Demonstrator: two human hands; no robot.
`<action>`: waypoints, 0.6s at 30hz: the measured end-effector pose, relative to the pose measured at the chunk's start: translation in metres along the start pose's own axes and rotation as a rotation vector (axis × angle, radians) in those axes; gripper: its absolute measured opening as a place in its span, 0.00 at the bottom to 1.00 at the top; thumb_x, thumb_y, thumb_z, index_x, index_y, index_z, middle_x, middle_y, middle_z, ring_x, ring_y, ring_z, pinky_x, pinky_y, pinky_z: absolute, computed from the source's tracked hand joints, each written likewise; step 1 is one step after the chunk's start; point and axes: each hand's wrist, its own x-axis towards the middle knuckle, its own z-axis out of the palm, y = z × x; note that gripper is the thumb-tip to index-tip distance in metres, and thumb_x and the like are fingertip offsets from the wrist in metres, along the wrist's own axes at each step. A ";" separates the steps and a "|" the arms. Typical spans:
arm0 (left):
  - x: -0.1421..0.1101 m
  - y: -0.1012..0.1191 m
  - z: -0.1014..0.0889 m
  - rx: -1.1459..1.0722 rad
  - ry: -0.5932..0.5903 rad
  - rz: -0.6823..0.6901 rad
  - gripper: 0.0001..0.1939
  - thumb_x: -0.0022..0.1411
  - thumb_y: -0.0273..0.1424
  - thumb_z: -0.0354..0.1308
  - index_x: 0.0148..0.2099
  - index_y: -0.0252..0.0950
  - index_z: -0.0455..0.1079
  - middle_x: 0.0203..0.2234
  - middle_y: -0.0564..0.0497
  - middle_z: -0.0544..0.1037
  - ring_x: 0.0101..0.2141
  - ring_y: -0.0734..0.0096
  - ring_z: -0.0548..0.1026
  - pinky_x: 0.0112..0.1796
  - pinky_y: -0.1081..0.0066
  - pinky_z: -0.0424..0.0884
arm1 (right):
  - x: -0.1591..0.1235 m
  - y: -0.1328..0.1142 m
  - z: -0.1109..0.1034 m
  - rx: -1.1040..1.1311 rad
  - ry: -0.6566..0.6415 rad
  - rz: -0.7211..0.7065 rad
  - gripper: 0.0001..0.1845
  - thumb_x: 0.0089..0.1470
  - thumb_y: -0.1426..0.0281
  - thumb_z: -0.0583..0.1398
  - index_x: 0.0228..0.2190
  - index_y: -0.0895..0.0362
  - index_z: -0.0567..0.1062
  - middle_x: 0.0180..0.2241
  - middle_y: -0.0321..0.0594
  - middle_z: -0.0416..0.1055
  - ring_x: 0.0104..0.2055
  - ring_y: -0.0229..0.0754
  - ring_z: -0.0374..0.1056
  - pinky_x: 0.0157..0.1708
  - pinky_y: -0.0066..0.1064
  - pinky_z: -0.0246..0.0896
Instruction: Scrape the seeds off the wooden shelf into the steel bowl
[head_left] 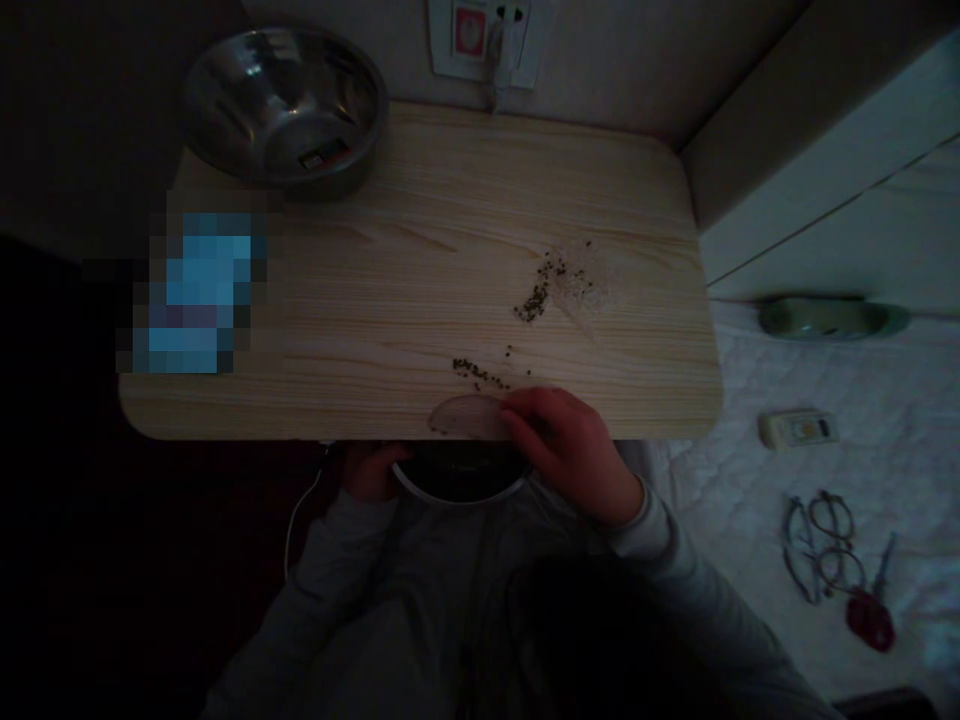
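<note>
**A right hand [574, 450] is pinching a clear disc [469, 415] at the table's edge**

Two hands are working here. The right hand is pinching one end of the one clear disc between thumb and fingers. The disc is sitting at the near edge of the table [360, 320]. The left hand [371, 470] is gripping the left side of one dark bowl [465, 478], just below that edge. The table is hiding the far part of the bowl.

Just past the disc, one short row of small dark seeds [476, 372] is lying on the wood. Farther off, one bigger seed pile [534, 302] is lying beside some clear bits [592, 290]. The seeds are too small to count. A few are lying alone.

One metal bowl [247, 110] is standing at the far left corner, and one blurry blue thing [206, 285] is showing in front of it. One plug [500, 50] is sticking in the wall socket [439, 50]. On the bed [724, 370], one green thing [829, 318], one remote [799, 428], some loopy cords [834, 520] and one red thing [870, 620] are lying.
</note>
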 end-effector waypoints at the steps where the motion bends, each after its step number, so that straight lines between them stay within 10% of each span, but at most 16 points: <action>1: 0.000 0.000 0.000 -0.005 0.003 -0.010 0.04 0.31 0.29 0.61 0.17 0.41 0.70 0.23 0.52 0.78 0.30 0.55 0.75 0.33 0.57 0.71 | -0.001 -0.001 -0.001 0.005 -0.023 -0.041 0.09 0.53 0.68 0.53 0.32 0.58 0.71 0.28 0.41 0.72 0.31 0.39 0.66 0.32 0.31 0.60; 18: -0.007 -0.023 0.009 -0.048 -0.047 -0.037 0.10 0.29 0.30 0.64 0.22 0.41 0.74 0.28 0.51 0.79 0.35 0.51 0.74 0.39 0.52 0.69 | -0.017 0.029 -0.028 0.079 0.162 0.183 0.07 0.52 0.68 0.54 0.32 0.56 0.70 0.27 0.36 0.71 0.26 0.35 0.64 0.26 0.27 0.59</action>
